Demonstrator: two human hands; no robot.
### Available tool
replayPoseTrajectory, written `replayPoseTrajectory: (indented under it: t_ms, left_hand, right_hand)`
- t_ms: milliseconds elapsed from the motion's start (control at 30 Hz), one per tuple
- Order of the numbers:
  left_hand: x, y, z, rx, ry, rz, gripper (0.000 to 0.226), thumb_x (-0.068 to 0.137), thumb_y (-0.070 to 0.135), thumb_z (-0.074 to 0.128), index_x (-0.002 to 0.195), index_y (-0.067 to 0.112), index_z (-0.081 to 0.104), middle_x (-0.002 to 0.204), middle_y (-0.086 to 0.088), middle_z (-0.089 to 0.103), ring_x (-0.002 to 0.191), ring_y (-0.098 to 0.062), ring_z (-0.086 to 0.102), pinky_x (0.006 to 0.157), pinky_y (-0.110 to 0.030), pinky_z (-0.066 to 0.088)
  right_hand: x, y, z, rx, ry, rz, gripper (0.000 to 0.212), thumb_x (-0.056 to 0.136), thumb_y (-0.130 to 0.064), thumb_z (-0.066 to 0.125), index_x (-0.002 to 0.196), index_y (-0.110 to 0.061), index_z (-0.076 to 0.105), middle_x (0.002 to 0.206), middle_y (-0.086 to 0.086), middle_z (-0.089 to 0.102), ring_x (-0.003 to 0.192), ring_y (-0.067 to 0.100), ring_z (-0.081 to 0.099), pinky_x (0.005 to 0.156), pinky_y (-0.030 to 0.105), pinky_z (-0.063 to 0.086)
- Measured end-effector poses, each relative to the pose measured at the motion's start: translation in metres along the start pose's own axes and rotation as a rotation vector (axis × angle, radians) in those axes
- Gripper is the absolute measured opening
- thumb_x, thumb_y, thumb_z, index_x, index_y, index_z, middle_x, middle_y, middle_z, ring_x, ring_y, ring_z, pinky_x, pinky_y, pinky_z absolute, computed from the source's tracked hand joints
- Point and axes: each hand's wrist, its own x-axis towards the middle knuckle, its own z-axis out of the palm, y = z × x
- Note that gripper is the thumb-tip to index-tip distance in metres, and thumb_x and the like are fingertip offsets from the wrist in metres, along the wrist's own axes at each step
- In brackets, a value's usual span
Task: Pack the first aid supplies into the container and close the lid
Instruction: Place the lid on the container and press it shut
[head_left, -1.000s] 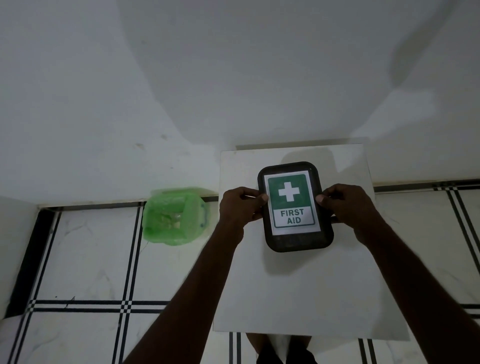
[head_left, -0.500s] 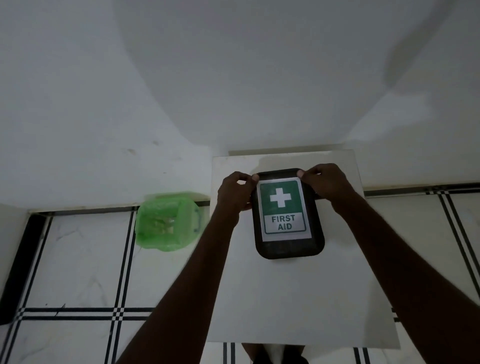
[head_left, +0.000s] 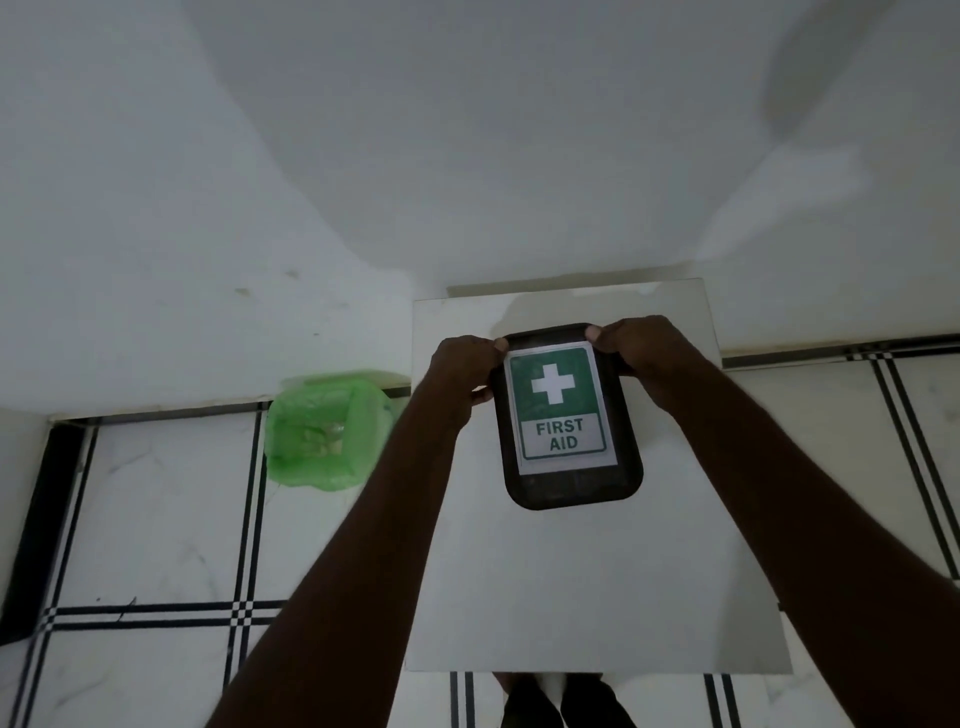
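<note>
Container: the dark container (head_left: 569, 415) lies flat at centre frame on the white tabletop (head_left: 597, 582), lid on, green "FIRST AID" label (head_left: 558, 408) facing up.
Left hand: the left hand (head_left: 462, 371) is at the container's upper-left corner, fingers curled, thumb and fingertips pinching the rim.
Right hand: the right hand (head_left: 641, 351) clamps the upper-right corner, fingers folded over the far edge.
Supplies: none in sight outside the container; whether any are inside, I cannot tell.
Left of frame: a green plastic bag (head_left: 324, 428) sits on the tiled floor (head_left: 156, 519), just beside the tabletop, against the wall.
</note>
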Motion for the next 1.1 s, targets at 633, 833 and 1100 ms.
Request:
replayPoseTrajectory:
  t_ms: [633, 833, 1100]
  left_hand:
    - [-0.035, -0.05, 0.048, 0.363, 0.574, 0.349, 0.052, 0.103, 0.048, 0.03, 0.096, 0.003, 0.055, 0.093, -0.017, 0.069, 0.087, -0.035, 0.063, 0.068, -0.033, 0.036]
    - [-0.045, -0.061, 0.033, 0.255, 0.319, 0.218, 0.063, 0.098, 0.062, 0.03, 0.107, 0.006, 0.057, 0.097, -0.007, 0.064, 0.086, -0.023, 0.057, 0.077, -0.033, 0.043]
    - [-0.084, -0.118, -0.005, -0.185, -0.124, -0.044, 0.047, 0.081, 0.022, 0.079, 0.116, -0.005, 0.064, 0.107, -0.025, 0.072, 0.092, -0.034, 0.074, 0.087, -0.045, 0.061]
  right_hand:
    - [-0.055, 0.085, 0.027, -0.424, 0.505, -0.334, 0.069, 0.098, -0.056, 0.035, 0.067, -0.001, 0.062, 0.059, 0.001, 0.06, 0.05, 0.015, 0.058, 0.05, 0.018, 0.042]
    - [-0.054, 0.089, 0.026, -0.419, 0.529, -0.388, 0.073, 0.096, -0.06, 0.035, 0.064, -0.001, 0.062, 0.06, 0.009, 0.066, 0.053, 0.022, 0.064, 0.053, 0.024, 0.048]
    - [-0.055, 0.088, 0.027, -0.445, 0.519, -0.348, 0.075, 0.095, -0.063, 0.032, 0.068, 0.0, 0.063, 0.064, 0.011, 0.066, 0.057, 0.025, 0.066, 0.06, 0.031, 0.054]
